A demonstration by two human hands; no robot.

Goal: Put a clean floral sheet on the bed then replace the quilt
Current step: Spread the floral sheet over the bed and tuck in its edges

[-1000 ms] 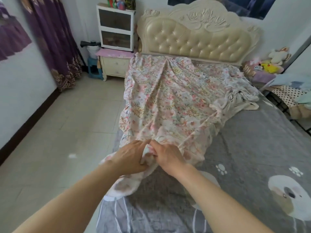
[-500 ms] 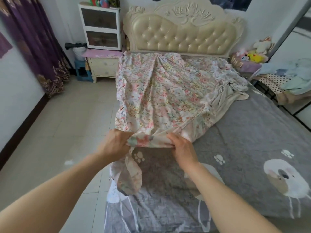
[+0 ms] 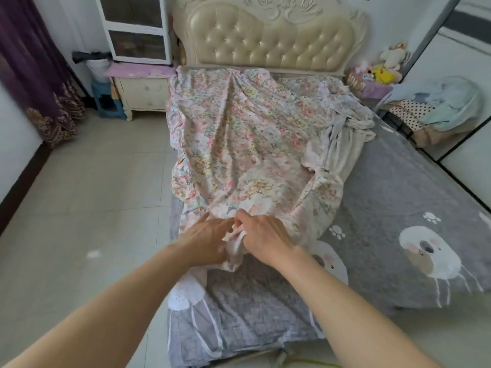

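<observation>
Both hands [image 3: 236,239] on bunched floral sheet [image 3: 247,134] edge

Bedroom, daylit, pale tiled floor [image 3: 87,187] and white walls.

Cream tufted headboard [image 3: 268,38] at 12 o'clock; white glass-fronted cabinet [image 3: 134,27] at 11 o'clock, stacked on a cream nightstand [image 3: 144,95] with a pink cover. Blue stool [image 3: 105,100] just beside the nightstand. Purple patterned curtain [image 3: 34,75] at 10 o'clock, dark skirting below. Plush toys [image 3: 385,67] at 1 o'clock beside the headboard. Heaped clothes [image 3: 435,107] at 2 o'clock, against a white sliding wardrobe door [image 3: 467,49].
</observation>
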